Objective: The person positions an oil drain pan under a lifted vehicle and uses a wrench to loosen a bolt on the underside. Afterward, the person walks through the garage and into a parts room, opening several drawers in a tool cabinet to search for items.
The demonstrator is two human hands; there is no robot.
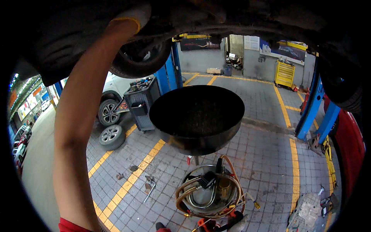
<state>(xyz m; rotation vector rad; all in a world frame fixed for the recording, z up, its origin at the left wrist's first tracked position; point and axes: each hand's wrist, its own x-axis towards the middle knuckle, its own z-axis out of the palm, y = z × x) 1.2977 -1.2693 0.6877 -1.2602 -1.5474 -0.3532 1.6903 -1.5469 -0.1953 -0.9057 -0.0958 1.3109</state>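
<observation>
My left arm reaches up at the left. My left hand (pixel 141 17), in a pale work glove with a yellow cuff, is against or close to the dark underside of a raised car (pixel 201 19); its fingers are lost in shadow. My right hand is out of view. Below the car stands a wide black oil drain pan (pixel 197 112) on a post. Under it is a round tank wrapped in brownish hoses (pixel 185 191). A red and black tool (pixel 208 224) lies at its near side.
Blue lift posts (pixel 166 73) stand left and right. A grey tool cart (pixel 143 104), a loose wheel (pixel 112 137) and a wrench (pixel 149 189) are at the left. A metal cover (pixel 307 210) lies at the lower right; a yellow tool cabinet (pixel 285 73) stands behind.
</observation>
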